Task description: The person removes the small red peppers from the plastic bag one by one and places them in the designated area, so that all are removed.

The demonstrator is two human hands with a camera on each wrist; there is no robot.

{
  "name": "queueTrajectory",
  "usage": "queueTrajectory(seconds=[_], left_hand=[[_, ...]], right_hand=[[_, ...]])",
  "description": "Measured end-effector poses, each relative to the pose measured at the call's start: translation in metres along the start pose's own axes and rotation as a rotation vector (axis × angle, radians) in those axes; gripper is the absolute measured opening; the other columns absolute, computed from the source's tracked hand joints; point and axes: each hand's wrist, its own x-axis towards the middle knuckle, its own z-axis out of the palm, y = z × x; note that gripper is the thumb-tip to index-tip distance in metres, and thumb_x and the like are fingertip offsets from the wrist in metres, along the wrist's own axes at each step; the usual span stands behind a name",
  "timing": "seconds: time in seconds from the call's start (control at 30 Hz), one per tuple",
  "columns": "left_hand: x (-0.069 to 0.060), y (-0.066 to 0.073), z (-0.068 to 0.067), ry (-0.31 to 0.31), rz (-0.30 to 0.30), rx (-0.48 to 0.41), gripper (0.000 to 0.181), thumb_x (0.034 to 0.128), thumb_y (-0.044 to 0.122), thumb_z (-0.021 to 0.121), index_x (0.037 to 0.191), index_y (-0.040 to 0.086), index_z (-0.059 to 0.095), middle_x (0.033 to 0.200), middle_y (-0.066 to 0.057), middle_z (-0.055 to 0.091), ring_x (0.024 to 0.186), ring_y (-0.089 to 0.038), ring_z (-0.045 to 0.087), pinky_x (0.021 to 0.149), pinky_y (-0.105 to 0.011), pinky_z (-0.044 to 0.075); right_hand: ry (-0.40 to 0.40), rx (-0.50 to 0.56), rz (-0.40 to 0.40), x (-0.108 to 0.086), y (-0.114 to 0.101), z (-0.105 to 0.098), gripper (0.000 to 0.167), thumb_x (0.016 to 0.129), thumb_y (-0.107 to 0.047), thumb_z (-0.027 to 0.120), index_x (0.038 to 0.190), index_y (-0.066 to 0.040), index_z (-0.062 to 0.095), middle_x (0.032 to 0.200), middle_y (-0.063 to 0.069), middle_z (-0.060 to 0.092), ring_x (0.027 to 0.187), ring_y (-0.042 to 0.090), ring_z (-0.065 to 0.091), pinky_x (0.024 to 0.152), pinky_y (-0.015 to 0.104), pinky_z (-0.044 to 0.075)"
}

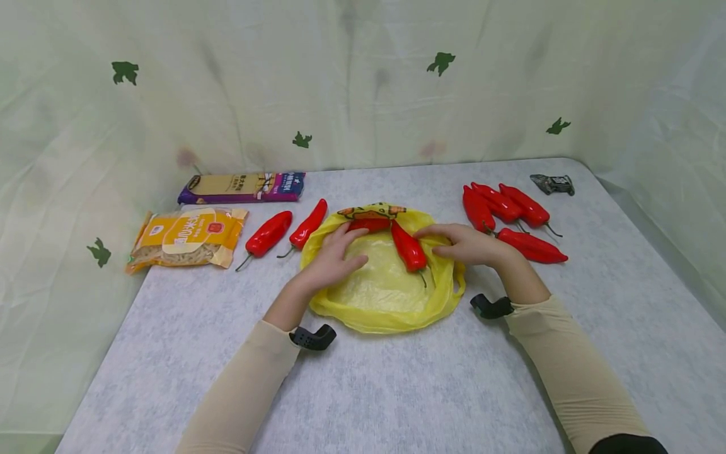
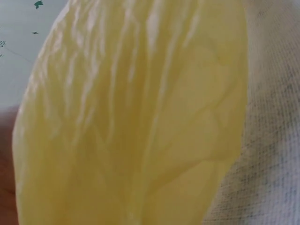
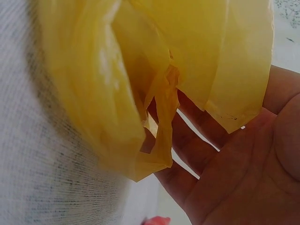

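Observation:
A yellow plastic bag point(image 1: 374, 302) lies on the table with its mouth spread wide. Inside it are two red peppers, one point(image 1: 408, 247) toward the right and another point(image 1: 370, 224) along the far rim. My left hand point(image 1: 334, 261) reaches over the bag's left rim, fingers extended and holding nothing. In the left wrist view the bag's yellow film point(image 2: 136, 117) covers most of that hand. At the opposite rim, my right hand point(image 1: 467, 244) touches the bag with its fingers nearly straight. The right wrist view shows the right palm point(image 3: 239, 173) and fingers partly behind the film.
Two red peppers point(image 1: 269, 233) point(image 1: 309, 225) lie left of the bag. Several more red peppers point(image 1: 530, 246) are grouped at the right, near a small dark packet point(image 1: 553, 184). An orange grain bag point(image 1: 190, 238) and a purple-ended noodle pack point(image 1: 241, 188) sit at the back left.

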Motion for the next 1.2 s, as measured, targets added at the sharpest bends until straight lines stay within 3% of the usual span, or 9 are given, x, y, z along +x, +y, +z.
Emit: queueTrajectory(seconds=[0.5,0.73,1.0,1.2], left_hand=[[0.0019,0.0014,-0.0004,0.096,-0.059,-0.006,0.059,0.0976,0.029,0.061,0.152,0.022,0.041,0.155,-0.016,0.032,0.134,-0.036,0.030,0.111,-0.054,0.038],[0.0032,0.0001,0.0013,0.088,-0.100,-0.010,0.065,0.0972,0.033,0.061,0.156,0.022,0.035,0.152,-0.018,0.029,0.134,-0.035,0.028,0.111,-0.055,0.038],[0.0030,-0.0019,0.0030,0.060,-0.089,-0.018,0.076,0.0970,0.034,0.061,0.160,0.018,0.021,0.166,-0.011,0.017,0.153,-0.037,0.015,0.123,-0.060,0.023],[0.0030,-0.0011,0.0035,0.060,-0.109,-0.079,0.064,0.0970,0.032,0.062,0.155,0.025,0.035,0.156,-0.014,0.028,0.141,-0.035,0.033,0.117,-0.058,0.034]], right_hand=[[0.005,-0.018,0.002,-0.0013,-0.0007,0.0013,0.047,0.098,-0.019,0.058,0.144,-0.028,0.053,0.155,0.006,0.046,0.132,0.030,0.045,0.114,0.058,0.039],[0.001,-0.011,0.003,-0.0010,-0.0018,0.0016,0.047,0.098,-0.019,0.058,0.144,-0.028,0.053,0.155,0.006,0.046,0.129,0.029,0.045,0.113,0.056,0.041],[0.004,-0.006,-0.001,-0.0003,-0.0027,0.0015,0.047,0.098,-0.019,0.058,0.144,-0.029,0.053,0.155,0.006,0.045,0.129,0.029,0.045,0.113,0.056,0.041],[0.009,0.001,0.013,-0.0001,-0.0024,0.0015,0.046,0.098,-0.019,0.058,0.143,-0.029,0.054,0.156,0.006,0.045,0.135,0.031,0.043,0.115,0.058,0.038]])
